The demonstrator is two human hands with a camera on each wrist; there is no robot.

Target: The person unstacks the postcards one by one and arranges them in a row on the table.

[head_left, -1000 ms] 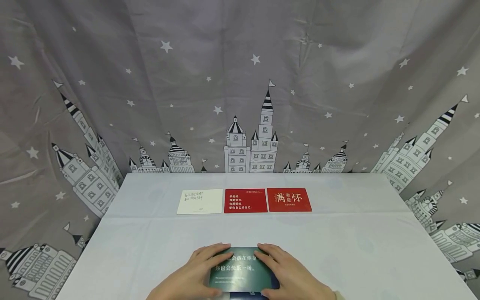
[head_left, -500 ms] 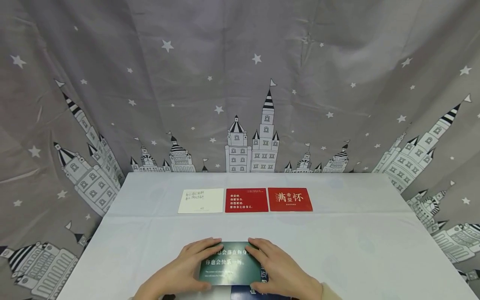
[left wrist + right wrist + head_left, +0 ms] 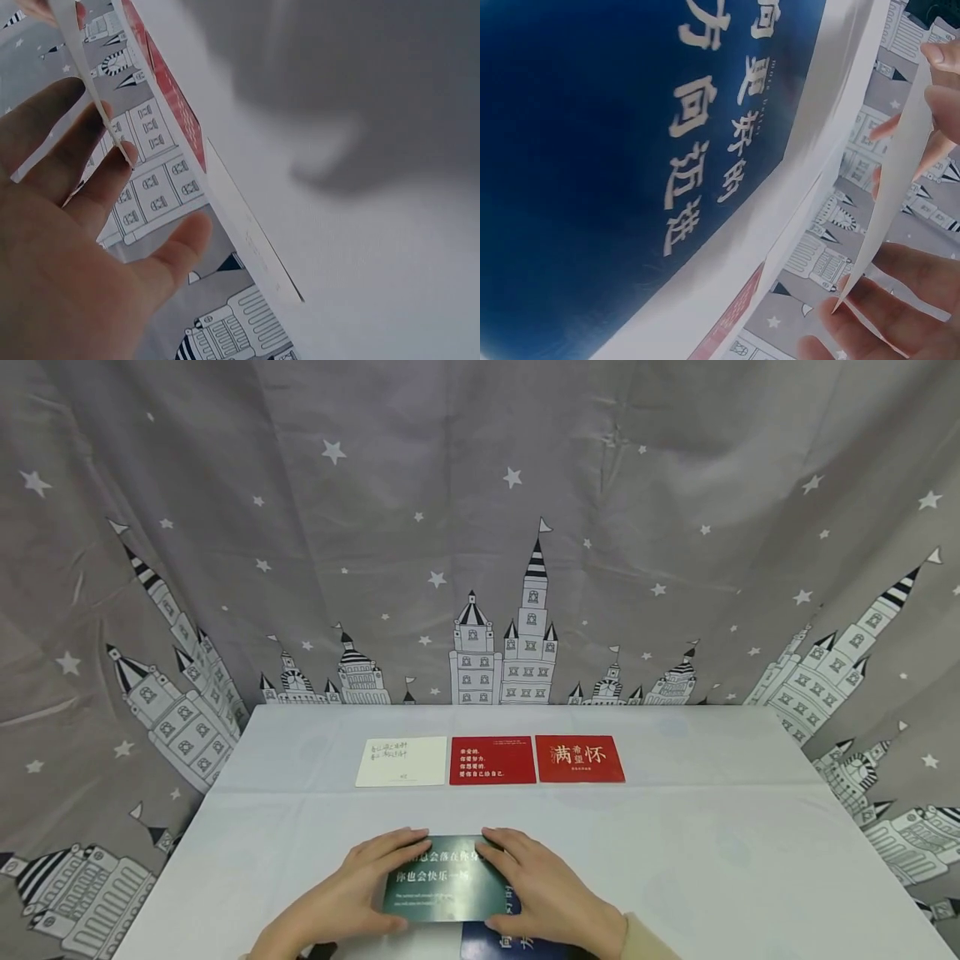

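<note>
Holding green card [image 3: 442,881] — both hands' grip; blue card [image 3: 510,942] beneath, three cards [image 3: 491,760] beyond.

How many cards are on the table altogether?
5. A white card, a red card and a second red card lie in a far row; both hands hold a green card above a blue card. More may be hidden underneath.
</note>
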